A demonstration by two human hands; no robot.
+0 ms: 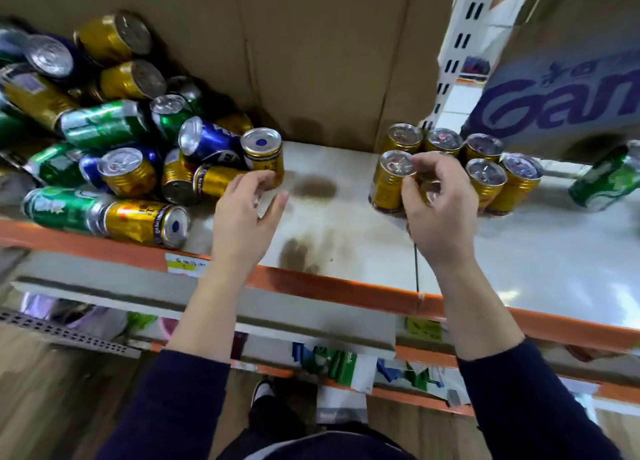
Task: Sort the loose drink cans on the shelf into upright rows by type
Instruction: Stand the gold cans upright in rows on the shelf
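A heap of loose cans (114, 130), gold, green and blue, lies on its side at the left of the shelf (339, 224). One gold can (262, 151) stands upright at the heap's right edge. My left hand (244, 217) hovers just in front of it with loosely curled fingers, holding nothing. At the right, several gold cans (485, 172) stand upright in two rows. My right hand (440, 206) curls its fingers round a gold can (430, 191) in the front row, mostly hidden by the hand, beside the row's left end can (391, 179).
A green can (609, 179) leans tilted at the far right. A cardboard wall (311, 54) backs the shelf, and a printed carton (561, 99) stands behind the gold rows. The orange shelf lip (332, 286) runs along the front, with lower shelves below.
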